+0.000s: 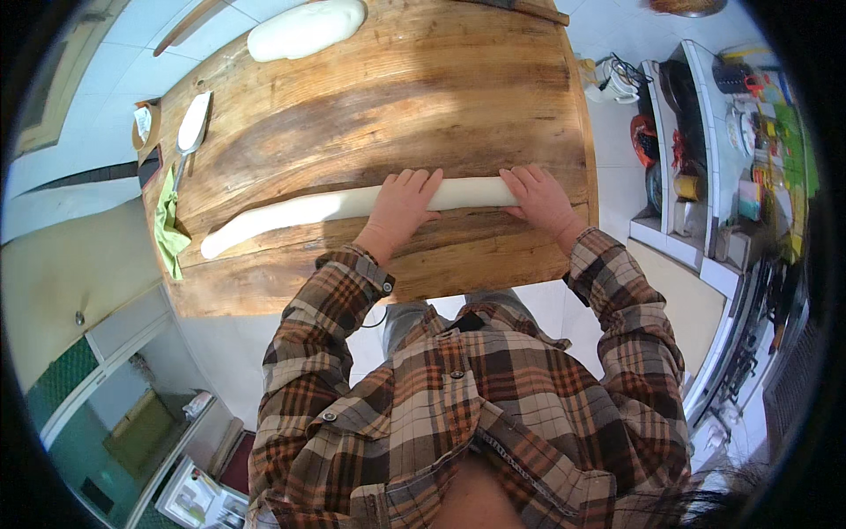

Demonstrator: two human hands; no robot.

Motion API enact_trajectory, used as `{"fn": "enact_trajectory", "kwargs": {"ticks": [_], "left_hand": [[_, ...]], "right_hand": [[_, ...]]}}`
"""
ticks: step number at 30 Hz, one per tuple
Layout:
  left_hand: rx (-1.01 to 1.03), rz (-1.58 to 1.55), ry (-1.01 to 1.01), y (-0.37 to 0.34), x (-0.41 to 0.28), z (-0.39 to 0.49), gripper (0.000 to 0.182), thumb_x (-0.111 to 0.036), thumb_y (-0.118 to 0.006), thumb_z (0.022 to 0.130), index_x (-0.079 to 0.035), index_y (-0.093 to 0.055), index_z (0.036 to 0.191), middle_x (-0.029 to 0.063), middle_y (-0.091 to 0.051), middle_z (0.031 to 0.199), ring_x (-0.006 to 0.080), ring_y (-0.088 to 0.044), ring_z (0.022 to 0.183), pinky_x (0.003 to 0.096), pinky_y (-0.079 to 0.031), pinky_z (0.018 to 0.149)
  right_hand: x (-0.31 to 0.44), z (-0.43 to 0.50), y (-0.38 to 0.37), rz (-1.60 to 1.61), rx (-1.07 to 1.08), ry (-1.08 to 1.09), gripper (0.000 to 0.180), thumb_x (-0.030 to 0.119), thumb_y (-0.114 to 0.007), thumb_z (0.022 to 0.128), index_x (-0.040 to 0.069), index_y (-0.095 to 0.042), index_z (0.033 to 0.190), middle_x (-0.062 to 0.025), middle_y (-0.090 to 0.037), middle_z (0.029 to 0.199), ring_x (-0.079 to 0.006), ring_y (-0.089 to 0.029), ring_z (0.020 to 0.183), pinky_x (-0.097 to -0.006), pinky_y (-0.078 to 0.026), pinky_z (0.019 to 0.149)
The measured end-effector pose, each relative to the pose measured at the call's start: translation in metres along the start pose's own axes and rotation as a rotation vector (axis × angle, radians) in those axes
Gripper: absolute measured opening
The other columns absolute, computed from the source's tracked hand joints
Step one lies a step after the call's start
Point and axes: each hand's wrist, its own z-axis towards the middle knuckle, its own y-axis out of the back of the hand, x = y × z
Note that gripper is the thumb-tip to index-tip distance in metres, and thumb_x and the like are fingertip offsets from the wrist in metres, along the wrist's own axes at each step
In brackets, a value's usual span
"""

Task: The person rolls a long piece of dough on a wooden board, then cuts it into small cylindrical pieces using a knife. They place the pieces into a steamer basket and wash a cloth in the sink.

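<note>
A long white dough roll (297, 213) lies across the near part of the wooden table (462, 125). Its thinner left end is in bright light, and the right end is under my right hand. My left hand (404, 206) wraps over the roll right of its middle, fingers on the far side and thumb on the near side. Close to the table's right edge, my right hand (542, 198) grips the roll's right end the same way. A short bare stretch of dough shows between both hands. At the far edge rests a larger, smooth dough lump (307, 30).
Along the table's left side are a metal-handled scoop (193, 125), a green cloth (170, 235) and what looks like a phone (150, 167). A wooden tool (529, 10) lies at the far right. Tiled shelves (700, 145) with kitchen goods stand to the right.
</note>
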Motion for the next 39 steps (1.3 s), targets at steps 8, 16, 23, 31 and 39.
{"fn": "enact_trajectory", "kwargs": {"ticks": [8, 16, 23, 31, 39], "left_hand": [[-0.223, -0.113, 0.094, 0.01, -0.002, 0.024, 0.059, -0.034, -0.076, 0.08, -0.006, -0.057, 0.128, 0.0103, -0.06, 0.113, 0.029, -0.056, 0.106, 0.0412, -0.045, 0.092], [-0.169, -0.017, 0.181, -0.002, 0.002, 0.055, 0.07, -0.036, -0.075, 0.082, -0.009, -0.049, 0.141, 0.0103, -0.061, 0.117, 0.0287, -0.055, 0.113, 0.0426, -0.044, 0.099], [-0.065, -0.027, 0.324, 0.019, 0.066, -0.043, 0.073, -0.031, -0.075, 0.083, -0.007, -0.043, 0.145, 0.0133, -0.06, 0.127, 0.0308, -0.054, 0.119, 0.0429, -0.042, 0.105], [-0.152, 0.067, 0.349, 0.026, 0.163, -0.175, 0.068, -0.026, -0.076, 0.081, -0.004, -0.048, 0.139, 0.0149, -0.058, 0.13, 0.0332, -0.053, 0.124, 0.0432, -0.041, 0.109], [-0.184, -0.025, 0.364, 0.048, 0.265, -0.29, 0.07, -0.024, -0.079, 0.077, -0.003, -0.049, 0.137, 0.0153, -0.057, 0.125, 0.0336, -0.053, 0.119, 0.0442, -0.043, 0.103]], "right_hand": [[-0.052, 0.022, 0.065, -0.081, 0.052, 0.045, 0.063, 0.028, -0.079, 0.073, 0.009, -0.056, 0.128, -0.0074, -0.06, 0.117, -0.0281, -0.057, 0.11, -0.0424, -0.047, 0.093], [-0.097, 0.033, 0.035, -0.141, 0.128, -0.046, 0.068, 0.029, -0.079, 0.075, 0.011, -0.053, 0.135, -0.0074, -0.059, 0.126, -0.0283, -0.052, 0.123, -0.0449, -0.044, 0.096], [-0.061, 0.041, 0.034, -0.139, 0.018, -0.068, 0.086, 0.037, -0.081, 0.074, 0.004, -0.044, 0.145, -0.012, -0.053, 0.14, -0.0292, -0.044, 0.136, -0.0478, -0.031, 0.115], [0.101, 0.147, -0.016, 0.045, -0.004, 0.129, 0.085, 0.039, -0.079, 0.076, 0.001, -0.044, 0.143, -0.0176, -0.052, 0.141, -0.0345, -0.042, 0.137, -0.047, -0.03, 0.117], [0.3, 0.272, -0.057, 0.18, 0.044, 0.249, 0.079, 0.031, -0.079, 0.077, -0.001, -0.046, 0.14, -0.017, -0.053, 0.137, -0.0342, -0.047, 0.131, -0.0444, -0.037, 0.111]]}}
